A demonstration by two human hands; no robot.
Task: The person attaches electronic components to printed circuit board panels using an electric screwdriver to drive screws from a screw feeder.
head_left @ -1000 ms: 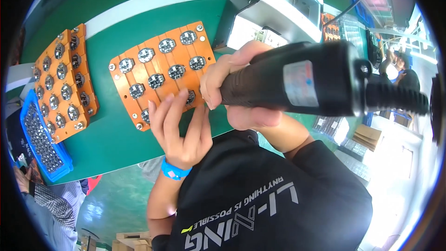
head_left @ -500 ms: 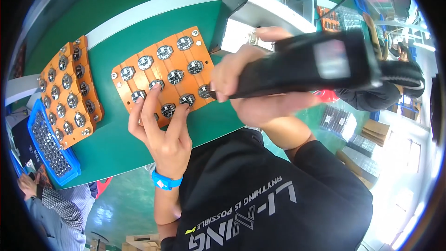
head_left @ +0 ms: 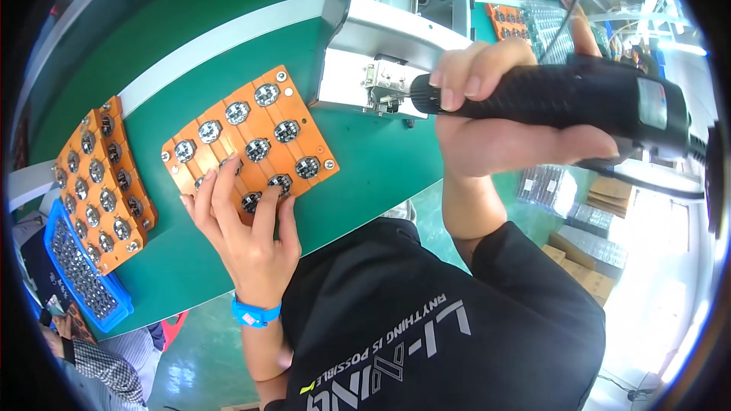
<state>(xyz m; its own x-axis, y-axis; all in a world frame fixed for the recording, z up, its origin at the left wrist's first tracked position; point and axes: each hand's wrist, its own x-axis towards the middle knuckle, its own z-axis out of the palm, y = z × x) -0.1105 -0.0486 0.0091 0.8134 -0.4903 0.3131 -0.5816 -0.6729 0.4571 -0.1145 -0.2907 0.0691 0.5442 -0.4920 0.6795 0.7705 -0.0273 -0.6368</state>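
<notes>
My right hand is wrapped round a black electric screwdriver, held level above the table. Its tip points left and meets, or nearly meets, the small metal outlet on the front of a white screw feeder; exact contact I cannot tell. Fingers spread, my left hand rests on the near edge of an orange tray. Several round circuit boards sit in the tray's recesses, a few partly covered by my fingertips. A blue band circles my left wrist.
To the left lie overlapping orange trays with round boards, beside a blue bin of small parts. Another orange tray and clear plastic trays are at the back right. A co-worker's checked sleeve shows at lower left.
The screwdriver has swung from the tray's right edge up and right to the feeder's outlet. My left hand keeps its place on the tray while the whole view has shifted.
</notes>
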